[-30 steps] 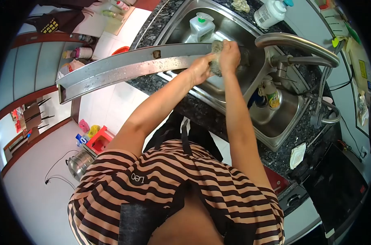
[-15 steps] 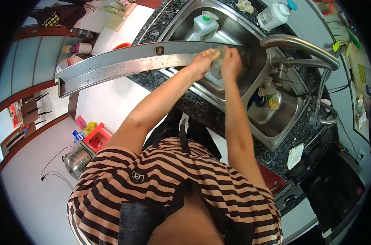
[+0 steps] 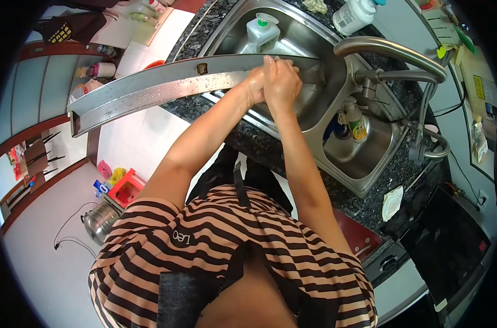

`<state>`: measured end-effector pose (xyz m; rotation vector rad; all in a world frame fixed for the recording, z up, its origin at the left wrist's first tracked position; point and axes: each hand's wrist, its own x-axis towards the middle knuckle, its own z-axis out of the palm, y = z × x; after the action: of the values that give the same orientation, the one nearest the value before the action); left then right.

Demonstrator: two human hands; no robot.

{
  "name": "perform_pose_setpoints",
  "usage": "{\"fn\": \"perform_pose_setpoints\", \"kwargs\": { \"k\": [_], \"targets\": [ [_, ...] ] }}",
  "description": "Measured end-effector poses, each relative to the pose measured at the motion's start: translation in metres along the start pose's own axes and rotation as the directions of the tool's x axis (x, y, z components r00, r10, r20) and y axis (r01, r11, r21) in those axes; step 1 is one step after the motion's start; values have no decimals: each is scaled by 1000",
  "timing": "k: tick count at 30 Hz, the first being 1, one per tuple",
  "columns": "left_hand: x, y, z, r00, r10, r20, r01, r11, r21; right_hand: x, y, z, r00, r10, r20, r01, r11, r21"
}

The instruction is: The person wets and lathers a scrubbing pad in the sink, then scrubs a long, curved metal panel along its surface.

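A long, bent metal channel (image 3: 133, 90), with drops and specks on it and a small square hole, lies across the sink's near rim and sticks out far to the left. Over its right part, my left hand (image 3: 255, 85) is closed, partly covered by my right hand. My right hand (image 3: 281, 82) is wet and closed, pressed against the left one. Whatever is between the fingers is hidden. Behind the channel, a clear pump bottle (image 3: 262, 38) with a green top stands in the large sink basin (image 3: 297, 33).
The curved faucet (image 3: 390, 46) arches over the sink at the right. A bottle with a yellow label (image 3: 358, 128) stands in the small basin (image 3: 341, 158). A white jug (image 3: 353, 17) and a crumpled cloth (image 3: 315, 5) sit on the dark counter (image 3: 259, 145).
My hands have come together and moved slightly left; the greyish, scrubber-like wad seen between them before is now hidden. The view has shifted slightly, the channel staying across the sink.
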<state>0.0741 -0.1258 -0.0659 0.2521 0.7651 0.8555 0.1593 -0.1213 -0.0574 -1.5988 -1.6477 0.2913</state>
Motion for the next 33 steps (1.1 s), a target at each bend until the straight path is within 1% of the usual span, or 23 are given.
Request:
{"fn": "perform_pose_setpoints", "kwargs": {
  "k": [1,2,3,6,7,9,10,12,13,16,18,19,20,22,23,26,27,28,29,30,31,32,33],
  "targets": [
    [2,3,1,995,-35,-91,34,999,-9,3,1,1,999,-38,-13,38,999,2],
    [0,2,1,980,-78,-185,76,997,-19,13,11,-6,996,26,80,-27,1000,12],
    [-3,-4,0,998,14,-62,-13,1000,23,25,21,-10,983,84,165,-89,996,22],
    [-10,-4,7,962,11,-271,122,874,470,44,43,-15,895,341,286,-359,933,12],
    [-5,-7,-1,982,115,-148,-34,884,466,37,48,-15,887,379,264,-417,902,108],
    [6,-13,-5,941,208,-268,-119,942,315,25,61,-9,872,437,221,-487,818,305],
    [9,-11,-3,912,244,-330,-170,956,239,18,58,-7,921,348,174,-388,854,347],
    [12,-10,-1,904,271,-331,-246,962,115,-15,45,-7,981,178,78,-195,894,403],
    [14,-10,1,899,283,-333,-282,958,53,-21,35,-13,987,143,73,-160,916,368],
    [21,-16,-11,923,157,-352,-178,984,-28,-25,16,-22,997,35,72,-54,958,281],
    [23,-19,-14,941,121,-317,-138,990,-29,-21,16,-20,996,-46,74,28,974,225],
    [20,-21,-9,948,101,-301,-117,993,-35,-12,31,-11,996,43,75,-59,972,225],
    [12,-28,-3,941,84,-328,-97,995,-23,-1,49,-7,996,80,42,-86,983,159],
    [-7,-24,25,923,82,-377,-82,997,15,23,74,-5,913,325,249,-385,886,258],
    [-4,-27,24,905,109,-411,-89,994,67,16,74,-2,938,279,205,-328,905,271],
    [-1,-13,15,911,67,-407,-21,993,117,-4,48,-14,989,114,92,-134,958,254],
    [5,-12,8,944,97,-316,-83,995,59,-11,21,-28,986,102,131,-134,954,269],
    [3,-16,9,951,101,-292,-96,995,31,-13,2,-38,981,92,170,-139,947,289],
    [3,-16,9,957,116,-268,-117,993,12,-13,11,-27,993,87,76,-105,954,281],
    [1,-15,8,961,126,-245,-131,991,-4,-7,23,-22,982,157,103,-181,938,297],
    [-11,-10,20,947,87,-310,-100,995,-28,3,39,-19,965,227,127,-257,915,311],
    [-11,-3,21,950,112,-292,-120,993,-10,19,58,-11,945,292,147,-325,888,326],
    [-12,-2,21,953,130,-275,-136,991,-1,24,91,7,901,386,201,-435,797,420]
  ]
}}
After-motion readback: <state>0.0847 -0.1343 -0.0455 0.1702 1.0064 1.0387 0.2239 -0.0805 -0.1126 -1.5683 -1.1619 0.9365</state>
